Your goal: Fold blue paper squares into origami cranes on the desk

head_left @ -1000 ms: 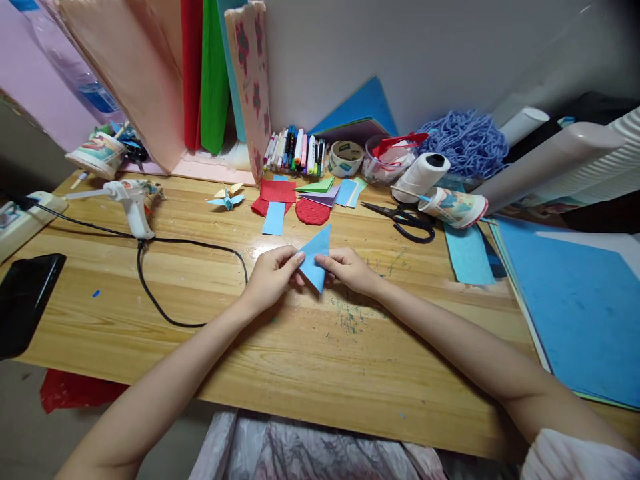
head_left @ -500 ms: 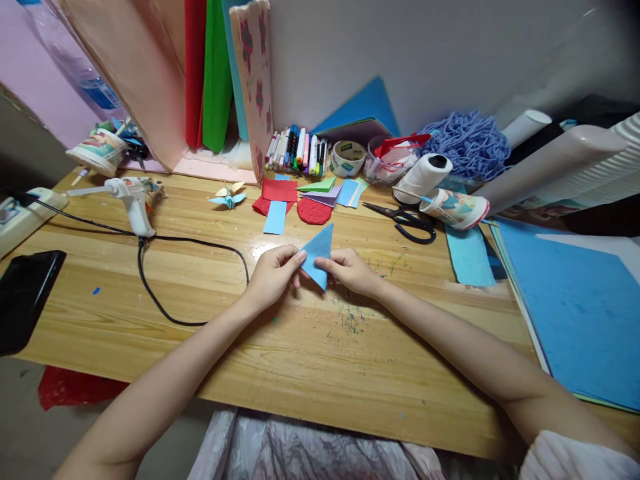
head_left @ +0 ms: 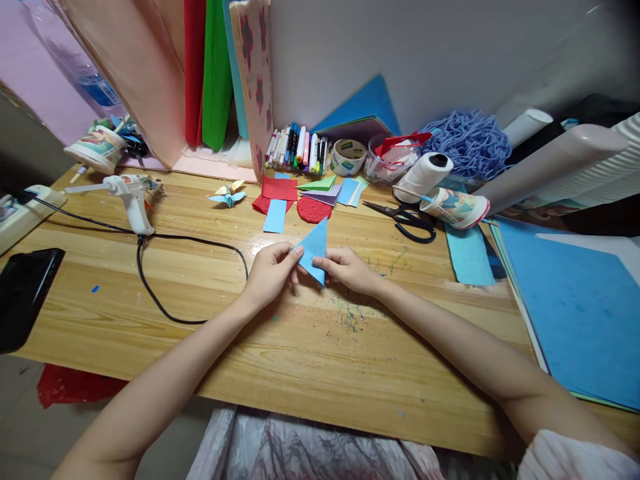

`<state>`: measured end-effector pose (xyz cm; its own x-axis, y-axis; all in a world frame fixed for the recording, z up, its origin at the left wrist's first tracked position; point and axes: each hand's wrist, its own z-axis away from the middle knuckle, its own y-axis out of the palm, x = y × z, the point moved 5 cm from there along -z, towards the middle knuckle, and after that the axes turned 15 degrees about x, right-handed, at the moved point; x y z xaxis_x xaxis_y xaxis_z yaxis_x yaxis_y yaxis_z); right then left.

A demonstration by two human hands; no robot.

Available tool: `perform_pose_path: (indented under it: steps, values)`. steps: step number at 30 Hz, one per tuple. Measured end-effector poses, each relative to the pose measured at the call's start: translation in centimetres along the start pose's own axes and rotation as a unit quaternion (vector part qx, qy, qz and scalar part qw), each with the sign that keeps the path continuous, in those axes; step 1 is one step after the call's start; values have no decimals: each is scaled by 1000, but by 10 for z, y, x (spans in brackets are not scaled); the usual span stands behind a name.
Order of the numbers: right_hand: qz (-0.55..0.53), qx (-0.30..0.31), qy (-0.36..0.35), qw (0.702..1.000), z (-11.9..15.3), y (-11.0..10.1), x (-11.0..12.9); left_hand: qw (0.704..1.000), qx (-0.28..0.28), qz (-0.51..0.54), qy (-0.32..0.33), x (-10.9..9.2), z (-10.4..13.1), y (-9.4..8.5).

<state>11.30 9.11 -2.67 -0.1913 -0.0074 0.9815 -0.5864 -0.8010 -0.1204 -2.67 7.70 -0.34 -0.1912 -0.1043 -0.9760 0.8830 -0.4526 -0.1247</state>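
Observation:
A blue paper folded into a triangle [head_left: 315, 248] is held up between both hands over the middle of the wooden table [head_left: 320, 360]. My left hand [head_left: 274, 268] pinches its left corner, thumb on top. On the right side, my right hand [head_left: 347, 268] grips the paper with its thumb across the front; the fingers behind it are partly hidden. Beyond the hands lie a blue strip [head_left: 275, 217], red crepe paper [head_left: 280, 189], a red round piece [head_left: 314, 209] and folded green paper [head_left: 317, 184].
Black scissors [head_left: 407, 220] lie at the right, near a tipped paper cup [head_left: 460, 208] and a white thread spool [head_left: 424, 177]. A glue gun [head_left: 133, 203] with a looping black cable is at the left. Blue sheets [head_left: 580, 307] cover the right end; a phone [head_left: 27, 297] lies far left.
The blue triangle has shifted and turned slightly to the left, its upper tip lower left than before. Both hands keep their hold on it.

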Motion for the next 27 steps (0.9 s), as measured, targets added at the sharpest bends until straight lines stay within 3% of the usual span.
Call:
perform_pose_path:
  steps: [6, 13, 18, 27]
  values:
    - [-20, 37, 11, 999, 0, 4, 1, 998, -52, -29, 14, -6, 3, -8]
    - [-59, 25, 12, 998, -1, 5, 2, 999, -40, -3, 6, -3, 3, -5]
    - [-31, 48, 2, 998, 1, 6, 5, 997, -73, -18, 14, -5, 3, -12]
    - [-34, 11, 23, 999, 2, 4, 2, 998, -60, 9, 2, -3, 3, -12]
